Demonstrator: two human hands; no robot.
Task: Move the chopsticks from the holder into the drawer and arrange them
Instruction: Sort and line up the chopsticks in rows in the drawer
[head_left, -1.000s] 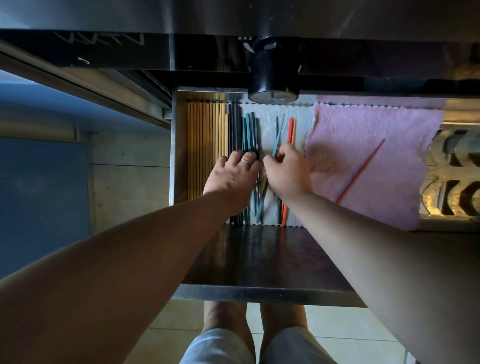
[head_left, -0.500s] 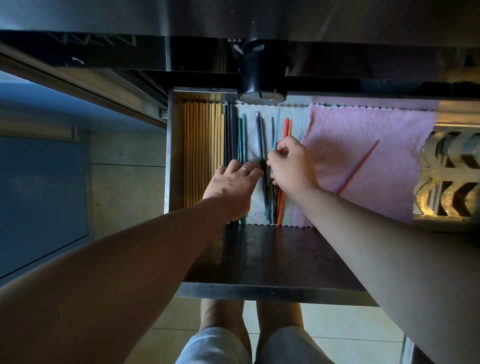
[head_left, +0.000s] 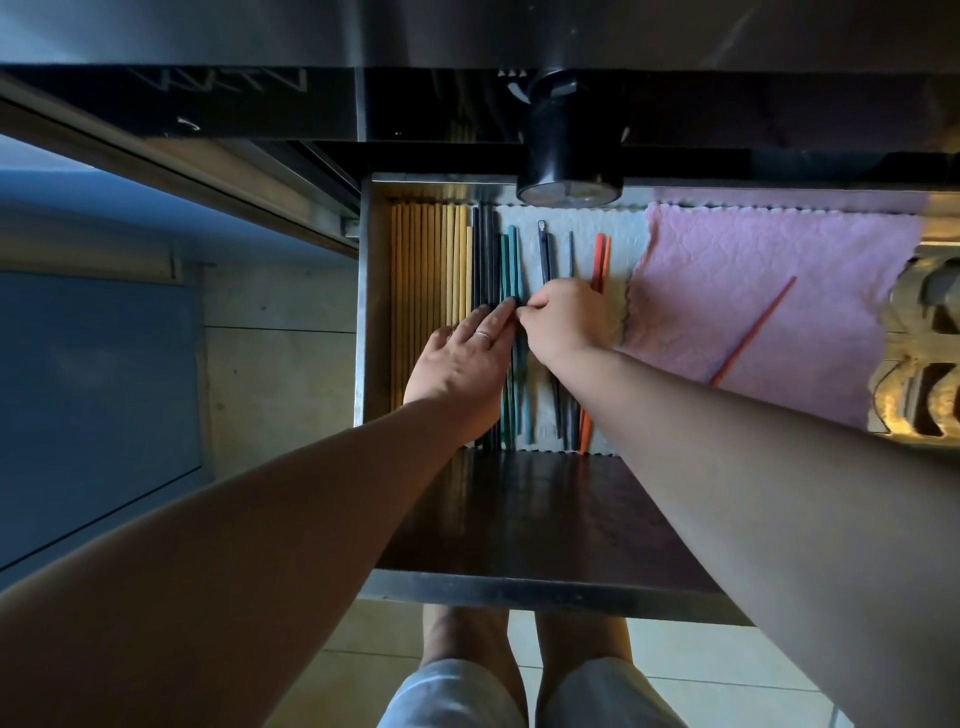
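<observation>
**Open drawer seen from above.** The drawer (head_left: 363, 312) is presenting its metal left wall and its front rim nearest the person. A band of bare dark floor is lying between that rim and the chopstick ends. Rows are running front to back:

- yellow chopsticks (head_left: 431, 270) against the left wall
- dark chopsticks (head_left: 483, 260)
- teal chopsticks (head_left: 511, 260)
- navy chopsticks (head_left: 544, 254)
- orange chopsticks (head_left: 601, 260)

Strips of white liner (head_left: 626, 228) are showing between the last three rows. A pink cloth (head_left: 753, 249) is covering the right part and carrying one red chopstick (head_left: 753, 332), which is lying slantwise, well apart from the rows. The black holder (head_left: 569, 150) is standing on the counter edge above the drawer's back.

The left hand (head_left: 462, 364) is lying flat, fingers straight and together, pressing on the dark and teal rows. The right hand (head_left: 563, 322) is curling, thumb and forefinger pinching one of the teal chopsticks just beside the left fingertips.
</observation>
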